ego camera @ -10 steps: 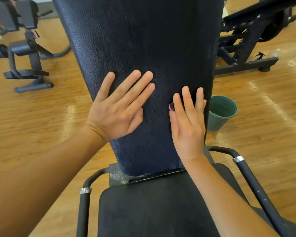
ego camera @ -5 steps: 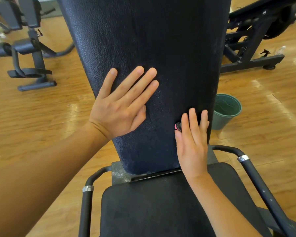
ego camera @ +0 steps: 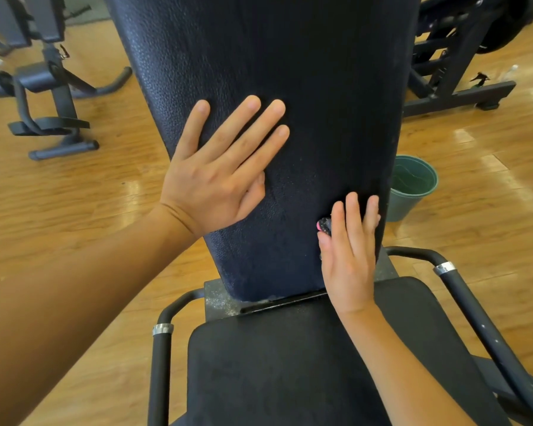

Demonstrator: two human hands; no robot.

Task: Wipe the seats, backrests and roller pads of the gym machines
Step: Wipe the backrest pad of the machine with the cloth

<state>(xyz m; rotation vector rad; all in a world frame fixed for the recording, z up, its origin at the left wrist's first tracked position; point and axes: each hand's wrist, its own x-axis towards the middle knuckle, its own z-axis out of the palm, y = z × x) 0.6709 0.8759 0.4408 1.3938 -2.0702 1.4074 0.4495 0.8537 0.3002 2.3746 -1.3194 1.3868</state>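
A dark blue textured backrest (ego camera: 290,72) rises in front of me above a black seat (ego camera: 290,364). My left hand (ego camera: 216,173) lies flat on the backrest's left-middle with fingers spread and straight. My right hand (ego camera: 351,256) presses flat against the lower right part of the backrest, fingers straight. Under its palm sits a small dark wiping pad with a pink edge (ego camera: 324,225), mostly hidden, only a corner peeking out by the thumb.
Black side handles with silver bands flank the seat on the left (ego camera: 160,364) and right (ego camera: 474,318). A green bucket (ego camera: 413,192) stands on the wooden floor right of the backrest. Other gym machines stand far left (ego camera: 53,96) and far right (ego camera: 453,72).
My right hand slid down the right side of the backrest with the pad under it, then nearly stopped. My left hand stayed flat in the same spot.
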